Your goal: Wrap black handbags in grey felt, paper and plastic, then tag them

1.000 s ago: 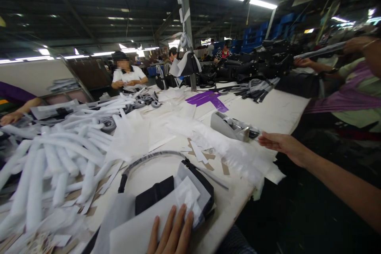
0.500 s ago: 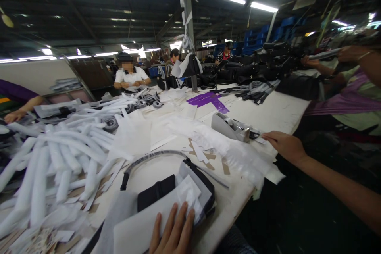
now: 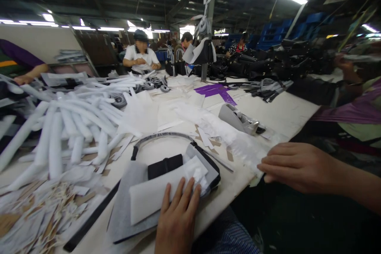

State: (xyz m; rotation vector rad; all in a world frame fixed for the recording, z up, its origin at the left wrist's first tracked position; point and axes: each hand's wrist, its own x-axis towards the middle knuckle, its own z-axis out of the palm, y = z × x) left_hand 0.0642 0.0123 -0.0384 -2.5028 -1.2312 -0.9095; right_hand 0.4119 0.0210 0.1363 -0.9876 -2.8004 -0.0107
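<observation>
A black handbag (image 3: 214, 174) lies on the table in front of me, its wrapped handle (image 3: 166, 135) arched away. Grey-white tissue covers much of it, and a white foam sheet (image 3: 149, 202) rests on top. My left hand (image 3: 180, 214) lies flat on the foam sheet with its fingers spread. At the table's right edge, over the end of the clear plastic sheeting, is my right hand (image 3: 293, 166), its fingers pressed together; whatever they pinch is too small or hidden to tell. A grey tape dispenser (image 3: 238, 119) stands just beyond that hand.
Many white foam tubes (image 3: 71, 123) are heaped on the left, above paper and string scraps (image 3: 38, 214). Purple strips (image 3: 216, 91) lie mid-table near a post (image 3: 208, 27). Black bags (image 3: 268, 59) are piled at the back right. Co-workers sit around the table.
My right hand has drawn back from the tape dispenser toward me, its fingers still together. My left hand stays on the foam sheet. The view has turned left and tilted down.
</observation>
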